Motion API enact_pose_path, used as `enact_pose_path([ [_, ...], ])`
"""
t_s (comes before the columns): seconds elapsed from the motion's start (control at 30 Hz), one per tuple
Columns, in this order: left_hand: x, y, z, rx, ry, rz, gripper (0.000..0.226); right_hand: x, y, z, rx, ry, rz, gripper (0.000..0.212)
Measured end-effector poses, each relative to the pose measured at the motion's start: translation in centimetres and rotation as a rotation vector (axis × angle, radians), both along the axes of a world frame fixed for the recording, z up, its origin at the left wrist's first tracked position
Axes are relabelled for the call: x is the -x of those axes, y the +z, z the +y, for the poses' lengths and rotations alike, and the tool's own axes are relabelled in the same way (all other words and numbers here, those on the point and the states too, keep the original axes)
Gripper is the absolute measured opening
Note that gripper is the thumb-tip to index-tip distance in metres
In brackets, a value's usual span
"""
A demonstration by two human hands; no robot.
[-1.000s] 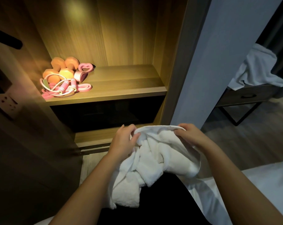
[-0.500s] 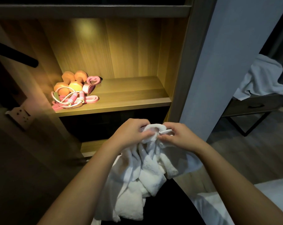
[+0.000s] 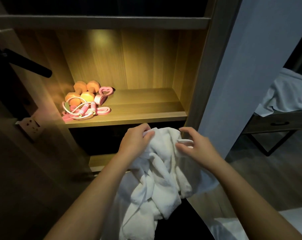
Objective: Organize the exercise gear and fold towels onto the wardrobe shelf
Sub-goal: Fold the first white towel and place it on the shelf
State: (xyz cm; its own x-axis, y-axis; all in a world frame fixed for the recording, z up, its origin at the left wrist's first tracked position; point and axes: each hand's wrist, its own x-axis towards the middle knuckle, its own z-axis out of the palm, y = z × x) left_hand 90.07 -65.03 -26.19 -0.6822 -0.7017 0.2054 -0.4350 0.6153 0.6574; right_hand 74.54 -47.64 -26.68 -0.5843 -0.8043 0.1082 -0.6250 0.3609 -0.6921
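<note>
A crumpled white towel (image 3: 157, 179) hangs in front of me, just below the lit wardrobe shelf (image 3: 143, 111). My left hand (image 3: 134, 141) is shut on its upper left edge. My right hand (image 3: 193, 146) has its fingers spread, and a towel hem runs between thumb and fingers; a firm grip cannot be made out. On the shelf's left end lie orange dumbbells (image 3: 82, 94), a pink skipping rope (image 3: 81, 110), a pink band (image 3: 101, 110) and a pink heart-shaped grip (image 3: 104, 93).
The open wardrobe door (image 3: 17, 135) with a black handle (image 3: 27, 64) stands at the left. A dark compartment lies under the shelf. At the right, a pale towel (image 3: 285, 94) is draped over a dark side table (image 3: 276, 123). White bedding (image 3: 250, 226) fills the lower right corner.
The view has tilted up, so more of the wardrobe shows. My hands came together on the towel's top, then my right hand drew apart to the right with its fingers spread.
</note>
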Motion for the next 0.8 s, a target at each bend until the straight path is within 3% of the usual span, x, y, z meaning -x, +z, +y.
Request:
enact_pose_path([
  [0.13,0.6,1.7,2.5,0.095,-0.268,-0.072,0.012,-1.9,1.0,-1.0,0.015,0.228,0.021,0.066],
  [0.23,0.6,2.1,3.3,0.16,-0.328,-0.084,0.015,-2.0,1.3,-1.4,0.049,0.283,-0.025,0.044],
  [0.4,-0.3,1.3,3.2,0.175,-0.257,-0.071,0.009,-1.8,0.7,-1.6,0.002,0.185,0.001,0.006],
  [0.53,-1.2,-0.3,2.1,0.334,-0.15,-0.201,0.011,-0.9,0.5,-1.2,0.032,0.017,0.029,0.006],
  [0.6,-2.1,-1.2,1.1,0.283,-0.046,-0.235,0.002,0.2,0.5,-0.9,0.06,-0.091,0.019,0.006],
  [0.7,-3.1,-2.2,0.0,0.12,0.13,-0.214,0.009,1.4,0.4,-0.4,0.044,-0.216,0.016,0.008],
  [0.8,-3.5,-1.9,-0.7,-0.1,0.248,0.012,0.013,1.9,0.0,-0.1,0.005,-0.279,-0.005,0.005],
])
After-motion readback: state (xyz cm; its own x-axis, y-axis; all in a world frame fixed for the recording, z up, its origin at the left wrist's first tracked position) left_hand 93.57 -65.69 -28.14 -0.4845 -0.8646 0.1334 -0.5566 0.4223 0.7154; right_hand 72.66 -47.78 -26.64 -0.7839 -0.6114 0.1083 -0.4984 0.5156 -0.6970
